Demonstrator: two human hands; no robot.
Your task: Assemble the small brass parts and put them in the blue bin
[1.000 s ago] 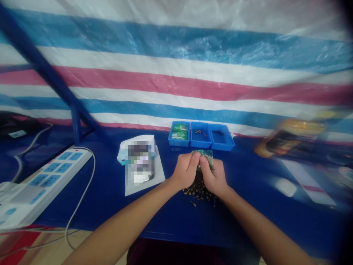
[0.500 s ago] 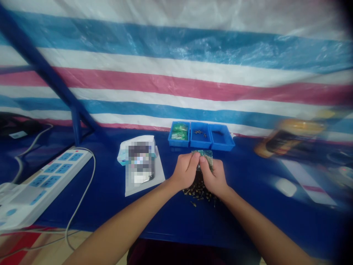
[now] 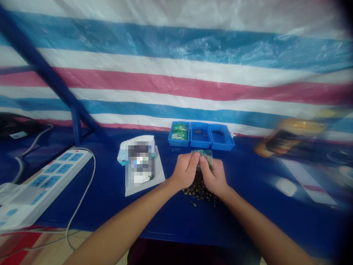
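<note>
Both my hands pinch a small clear plastic bag (image 3: 207,156) with a greenish tint. My left hand (image 3: 185,170) is closed on its left side and my right hand (image 3: 214,175) on its right side, thumbs almost touching at its near edge. What the bag contains is hard to make out. Below and partly behind my hands lies a pile of small brass-and-dark screw-like parts (image 3: 199,191) on the blue table (image 3: 171,221). One loose piece lies just in front of the pile.
Beyond my hands stand three blue bins: one with green-tinted bags (image 3: 179,131), one with a few small metal parts (image 3: 199,132), and a right-hand bin (image 3: 221,137). A tissue pack (image 3: 124,151), a power strip (image 3: 46,184), a blurred jar (image 3: 286,138) and a white mouse (image 3: 286,187) lie around.
</note>
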